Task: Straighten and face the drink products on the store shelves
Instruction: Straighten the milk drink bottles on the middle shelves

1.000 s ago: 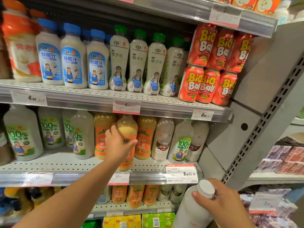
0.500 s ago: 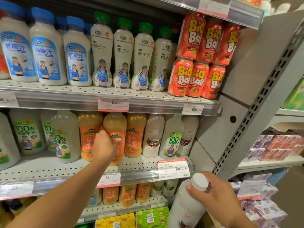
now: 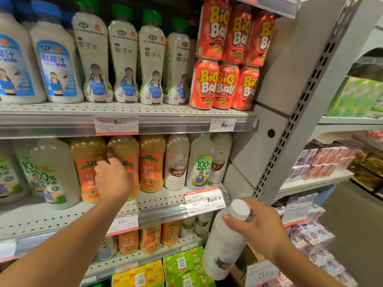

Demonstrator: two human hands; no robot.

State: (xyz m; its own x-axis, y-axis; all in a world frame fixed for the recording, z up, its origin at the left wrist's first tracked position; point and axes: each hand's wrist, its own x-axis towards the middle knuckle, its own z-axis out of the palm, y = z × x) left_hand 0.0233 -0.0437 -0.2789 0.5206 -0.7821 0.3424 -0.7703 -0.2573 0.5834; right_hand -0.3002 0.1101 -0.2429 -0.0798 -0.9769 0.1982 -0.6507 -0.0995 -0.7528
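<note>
Orange-labelled mango drink bottles (image 3: 124,168) stood in a row on the middle shelf (image 3: 170,201), left of centre in the frame, and the second of them had been set back since a second earlier: then the left hand (image 3: 115,179) had it wrapped at the shoulder and drawn forward of its neighbours, half a second ago it was being pushed in, and now it stood upright and level with the bottles on either side. The left hand lay against its label with the fingers blurred and reaching upward; whether they still curled round the bottle or only touched it could not be told. That bottle looked faced, so the likely next concern was the white bottle (image 3: 224,241) held by the right hand (image 3: 257,226) at lower right, fingers and thumb pinched round the neck just under its white cap, body tilted down to the left, off any shelf. It had kept that place through all three pictures.

The mango bottles showed pale yellow-orange liquid above orange labels with Chinese characters turned to the front. Right of them stood white coconut-milk bottles matching the held one, beside a green "100%" coconut-water bottle (image 3: 200,162), so the gap for it probably lay there.
</note>
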